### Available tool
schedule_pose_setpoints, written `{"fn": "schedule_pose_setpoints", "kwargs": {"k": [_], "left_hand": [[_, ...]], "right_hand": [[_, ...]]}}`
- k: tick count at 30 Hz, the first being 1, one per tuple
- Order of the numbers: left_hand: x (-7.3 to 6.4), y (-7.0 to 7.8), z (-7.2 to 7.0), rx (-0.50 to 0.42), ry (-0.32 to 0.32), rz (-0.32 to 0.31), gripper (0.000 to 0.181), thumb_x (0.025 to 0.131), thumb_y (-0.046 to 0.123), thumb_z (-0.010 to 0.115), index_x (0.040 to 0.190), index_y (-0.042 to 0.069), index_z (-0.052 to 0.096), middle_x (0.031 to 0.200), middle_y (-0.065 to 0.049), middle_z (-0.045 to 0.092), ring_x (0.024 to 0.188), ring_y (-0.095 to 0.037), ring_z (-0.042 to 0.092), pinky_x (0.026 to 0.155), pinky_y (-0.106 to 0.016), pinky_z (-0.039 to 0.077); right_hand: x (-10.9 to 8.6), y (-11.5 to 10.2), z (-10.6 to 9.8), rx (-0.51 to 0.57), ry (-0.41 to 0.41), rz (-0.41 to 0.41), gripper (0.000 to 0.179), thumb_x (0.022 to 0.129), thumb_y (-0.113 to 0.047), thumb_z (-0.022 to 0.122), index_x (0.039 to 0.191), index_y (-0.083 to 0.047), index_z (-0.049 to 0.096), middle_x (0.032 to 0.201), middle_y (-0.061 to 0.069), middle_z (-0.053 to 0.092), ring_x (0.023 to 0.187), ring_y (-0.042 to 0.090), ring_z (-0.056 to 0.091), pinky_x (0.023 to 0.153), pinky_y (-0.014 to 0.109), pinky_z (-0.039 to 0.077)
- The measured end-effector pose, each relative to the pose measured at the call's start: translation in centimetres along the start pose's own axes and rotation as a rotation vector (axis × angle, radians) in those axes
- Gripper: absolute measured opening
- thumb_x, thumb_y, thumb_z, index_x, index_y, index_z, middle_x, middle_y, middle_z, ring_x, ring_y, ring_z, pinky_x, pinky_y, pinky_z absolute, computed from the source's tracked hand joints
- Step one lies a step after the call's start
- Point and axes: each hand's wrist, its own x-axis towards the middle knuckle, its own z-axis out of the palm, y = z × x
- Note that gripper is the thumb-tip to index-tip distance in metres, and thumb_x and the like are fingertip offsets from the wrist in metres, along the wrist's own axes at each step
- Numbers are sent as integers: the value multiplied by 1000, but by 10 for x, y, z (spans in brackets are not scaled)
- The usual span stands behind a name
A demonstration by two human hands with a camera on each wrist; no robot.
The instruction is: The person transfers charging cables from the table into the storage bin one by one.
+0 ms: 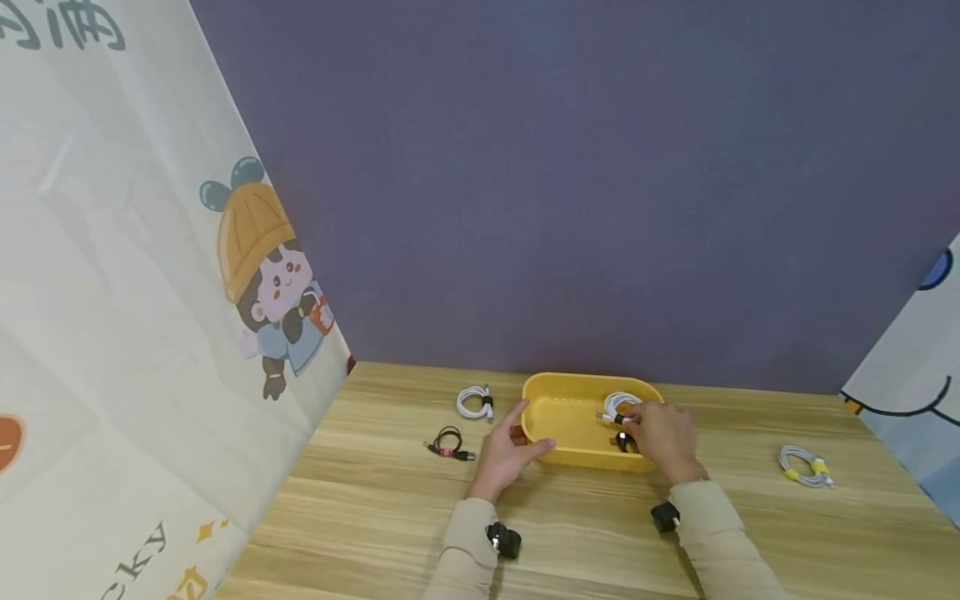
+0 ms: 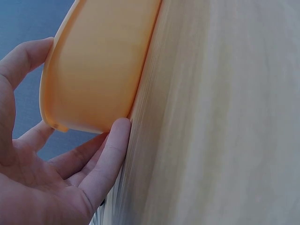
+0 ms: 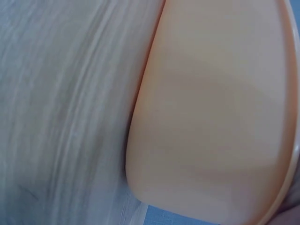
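Note:
A yellow plastic basket (image 1: 592, 458) stands on the wooden table against the dark backdrop. My left hand (image 1: 502, 457) grips its left end, the thumb on the rim and the fingers along the outer wall (image 2: 98, 65). Inside the basket's right half, my right hand (image 1: 666, 437) pinches a coiled white cable (image 1: 619, 402) with a black tie. Below that cable lies a small dark item (image 1: 624, 441), partly hidden by the hand. In the right wrist view the basket's side (image 3: 206, 112) fills most of the picture, and the cable is out of sight.
Left of the basket lie a coiled white cable (image 1: 474, 403) with a black tie and a short black USB cable (image 1: 449, 446) with a red band. Far right is a coiled whitish cable (image 1: 806, 467) with yellow ties. The dark backdrop (image 1: 570, 208) rises behind the table.

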Motion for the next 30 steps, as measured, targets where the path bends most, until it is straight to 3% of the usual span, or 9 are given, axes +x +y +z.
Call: {"fn": "schedule_pose_setpoints", "kwargs": {"k": [7,14,30], "left_hand": [[0,1,-1,-21,-11,-3,88,80,38,88,156,29,43,120,-14,74,99,-11,68,78,-25,56],[0,1,-3,-21,-17,4,89,81,37,87,157,27,43,121,-15,73,99,-11,69,78,-25,56],[0,4,-3,-18,-22,-20,89,81,38,87,157,29,43,123,-15,73,100,-12,68,79,-26,56]], "right_hand": [[1,-1,1,-9,-5,13,19,91,-28,76,106,-17,81,89,7,79,71,32,68,62,48,50],[1,-2,2,-22,-26,20,16,91,-28,76,103,-19,82,97,12,79,86,41,70,76,58,49],[4,-5,-1,-54,-56,8,15,90,-26,75,103,-22,83,97,16,78,82,40,71,68,53,47]]}}
